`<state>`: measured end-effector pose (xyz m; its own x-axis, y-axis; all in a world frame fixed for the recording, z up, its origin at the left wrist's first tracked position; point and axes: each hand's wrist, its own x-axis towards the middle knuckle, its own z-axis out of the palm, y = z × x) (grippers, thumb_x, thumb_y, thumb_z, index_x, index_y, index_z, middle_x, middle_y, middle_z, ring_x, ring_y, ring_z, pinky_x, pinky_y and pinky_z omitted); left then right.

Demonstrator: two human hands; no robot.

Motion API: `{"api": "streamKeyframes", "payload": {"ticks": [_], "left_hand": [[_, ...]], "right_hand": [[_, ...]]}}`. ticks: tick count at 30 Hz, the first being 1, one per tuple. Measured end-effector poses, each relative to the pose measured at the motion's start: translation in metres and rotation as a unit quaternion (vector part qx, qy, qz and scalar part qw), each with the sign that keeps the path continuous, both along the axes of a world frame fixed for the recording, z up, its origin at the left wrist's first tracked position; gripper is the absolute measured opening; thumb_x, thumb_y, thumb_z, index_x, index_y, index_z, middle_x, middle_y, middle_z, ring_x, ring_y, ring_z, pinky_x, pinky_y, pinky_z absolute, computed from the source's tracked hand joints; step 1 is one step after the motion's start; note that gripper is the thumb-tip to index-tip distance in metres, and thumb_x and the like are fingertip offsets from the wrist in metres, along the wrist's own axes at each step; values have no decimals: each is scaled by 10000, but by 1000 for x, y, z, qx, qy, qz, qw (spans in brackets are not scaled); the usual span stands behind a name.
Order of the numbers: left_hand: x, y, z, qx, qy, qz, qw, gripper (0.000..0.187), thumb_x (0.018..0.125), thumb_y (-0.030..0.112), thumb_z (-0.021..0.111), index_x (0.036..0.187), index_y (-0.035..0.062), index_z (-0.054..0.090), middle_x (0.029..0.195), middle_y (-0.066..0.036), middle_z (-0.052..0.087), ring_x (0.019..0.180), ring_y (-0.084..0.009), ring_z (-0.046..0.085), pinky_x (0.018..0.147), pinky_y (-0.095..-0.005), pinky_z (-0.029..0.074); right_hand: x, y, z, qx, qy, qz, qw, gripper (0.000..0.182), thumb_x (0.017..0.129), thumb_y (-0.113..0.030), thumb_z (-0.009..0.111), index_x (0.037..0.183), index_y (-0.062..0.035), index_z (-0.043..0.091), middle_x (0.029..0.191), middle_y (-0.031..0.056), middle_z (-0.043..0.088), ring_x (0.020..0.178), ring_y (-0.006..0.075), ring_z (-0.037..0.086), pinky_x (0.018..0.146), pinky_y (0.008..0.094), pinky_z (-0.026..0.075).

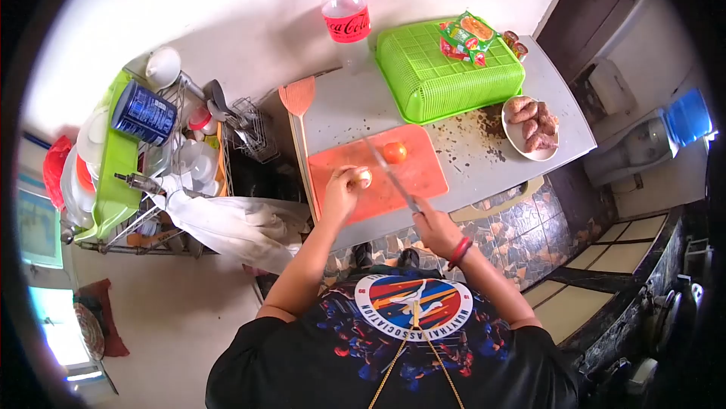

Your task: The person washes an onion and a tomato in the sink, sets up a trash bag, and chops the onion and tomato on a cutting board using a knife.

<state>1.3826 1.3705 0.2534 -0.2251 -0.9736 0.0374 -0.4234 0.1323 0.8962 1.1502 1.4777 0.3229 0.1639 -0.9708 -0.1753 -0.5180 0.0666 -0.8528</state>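
An orange-red cutting board (427, 174) lies on the grey table. At its left part, my left hand (345, 186) has its fingers closed round a small pale onion (364, 178). My right hand (435, 230) grips the handle of a long knife (393, 177) near the board's front edge. The blade slants up and left across the board, to the right of the onion and apart from it. Close to the blade, on its right side, a red tomato (395, 152) rests on the board.
Behind the board are an upturned green basket (446, 83) bearing food packets (467, 37), and a Coca-Cola bottle (347, 23). A wooden turner (298, 97) lies left. At right stands a plate (512, 133) of meat pieces (534, 121). A dish rack (155, 216) stands far left.
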Motion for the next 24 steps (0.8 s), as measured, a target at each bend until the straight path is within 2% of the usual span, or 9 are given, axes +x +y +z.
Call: {"api": "streamKeyframes", "payload": {"ticks": [1,3,6,9,12,15,18,21,24], "left_hand": [[-1,2,1,-12,3,27,1000,435,757,92,736,1167,49,599,1091,-117,564,946,-200,595,810,-297,504],[-4,6,4,-35,7,81,996,436,729,110,760,1132,37,612,1018,-126,615,839,-210,632,745,-296,514],[2,7,-3,-20,-26,47,998,469,730,99,757,1157,13,583,1020,-146,628,811,-218,643,722,-306,526],[2,11,-1,-21,-26,45,998,465,729,96,755,1151,17,577,1010,-149,632,823,-221,647,729,-314,534],[1,12,11,3,-55,45,997,445,748,71,738,1155,-7,577,1057,-147,642,934,-216,652,801,-305,532],[2,12,10,-1,-29,43,999,429,747,65,734,1141,-10,580,1065,-152,640,929,-222,656,804,-306,537],[4,8,12,-11,-77,26,997,421,748,59,732,1130,-26,577,1066,-163,637,934,-223,656,803,-307,543],[4,5,7,-10,-58,19,998,419,746,62,735,1121,-39,577,1040,-167,641,918,-223,660,785,-306,545],[5,5,5,-36,-19,22,999,408,725,112,750,1072,-27,587,967,-186,624,830,-292,642,719,-356,534]], "right_hand": [[9,-3,3,21,3,16,1000,384,926,-199,431,1279,-52,410,809,314,590,811,481,576,694,537,433],[20,-7,-12,-7,-14,19,1000,350,937,-206,416,1250,-49,412,804,320,588,794,494,569,684,554,430],[30,-12,-28,-14,-16,16,1000,329,940,-203,409,1229,-47,420,784,319,586,770,496,568,674,562,430],[31,-12,-36,-2,26,17,1000,317,940,-199,403,1216,-44,419,767,318,585,754,496,568,669,573,426],[33,-13,-23,15,54,12,998,313,938,-195,400,1211,-42,414,757,316,585,748,493,571,672,578,427],[38,-14,-12,14,55,20,998,308,936,-191,399,1205,-41,410,756,314,587,744,488,575,673,575,432],[42,-13,-18,5,58,23,998,307,935,-186,397,1203,-37,403,759,312,590,742,484,579,672,572,437],[40,-13,-20,17,65,29,997,312,935,-181,396,1209,-33,390,762,310,592,745,482,581,672,570,439],[43,-11,-18,19,77,37,996,309,935,-177,398,1204,-27,377,756,308,592,746,483,581,669,570,440]]}}
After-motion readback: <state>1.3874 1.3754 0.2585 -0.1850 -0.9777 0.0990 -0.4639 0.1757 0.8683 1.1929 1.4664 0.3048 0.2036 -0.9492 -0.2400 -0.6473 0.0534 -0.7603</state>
